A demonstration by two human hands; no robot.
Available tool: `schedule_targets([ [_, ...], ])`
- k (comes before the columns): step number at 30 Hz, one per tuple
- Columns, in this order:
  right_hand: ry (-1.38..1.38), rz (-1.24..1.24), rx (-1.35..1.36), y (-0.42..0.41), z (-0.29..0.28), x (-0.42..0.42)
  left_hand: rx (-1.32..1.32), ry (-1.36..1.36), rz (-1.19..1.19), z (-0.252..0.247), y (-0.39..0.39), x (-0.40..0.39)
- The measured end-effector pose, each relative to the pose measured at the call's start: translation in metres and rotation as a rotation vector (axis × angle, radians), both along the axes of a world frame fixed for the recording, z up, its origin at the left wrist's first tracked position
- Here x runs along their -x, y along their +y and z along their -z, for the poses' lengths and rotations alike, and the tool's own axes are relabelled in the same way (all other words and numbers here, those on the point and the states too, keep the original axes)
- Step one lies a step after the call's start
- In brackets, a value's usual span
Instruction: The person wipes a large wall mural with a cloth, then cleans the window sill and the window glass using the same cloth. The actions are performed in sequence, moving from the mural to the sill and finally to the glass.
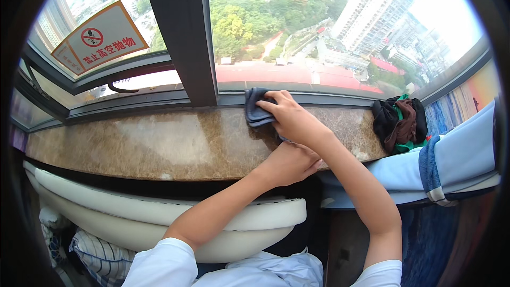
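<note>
A folded dark blue-grey cloth (258,107) is in my right hand (293,117), pinched between thumb and fingers. It lies against the lower window frame (338,100) and the back edge of a brown marble windowsill (159,143). My left hand (293,163) is curled over the sill's front edge, beneath my right forearm. A small strip of dark fabric shows just above its knuckles; the forearm hides most of its fingers, so what it grips is unclear.
A heap of black, brown and green fabric (400,123) sits at the sill's right end, beside a tied light-blue curtain (458,151). A padded cream headboard (171,211) stands before the sill. At left are a window handle (121,87) and a warning sticker (99,40).
</note>
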State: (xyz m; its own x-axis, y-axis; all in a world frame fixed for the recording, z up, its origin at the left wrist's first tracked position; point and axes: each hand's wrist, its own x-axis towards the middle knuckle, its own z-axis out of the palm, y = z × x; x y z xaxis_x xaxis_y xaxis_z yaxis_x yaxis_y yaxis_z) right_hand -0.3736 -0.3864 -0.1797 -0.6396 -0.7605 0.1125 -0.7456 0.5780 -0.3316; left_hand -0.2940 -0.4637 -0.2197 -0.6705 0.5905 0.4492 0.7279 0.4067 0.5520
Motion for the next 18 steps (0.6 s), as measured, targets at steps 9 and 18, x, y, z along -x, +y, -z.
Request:
schedule_targets([
  [9,0.025,-0.029,0.031,-0.001,0.002,0.007,-0.024,0.036,0.003,0.010,0.002,-0.001],
  [18,0.174,0.597,-0.039,0.237,-0.003,0.037,-0.011,-0.003,-0.042,0.001,0.008,-0.007],
])
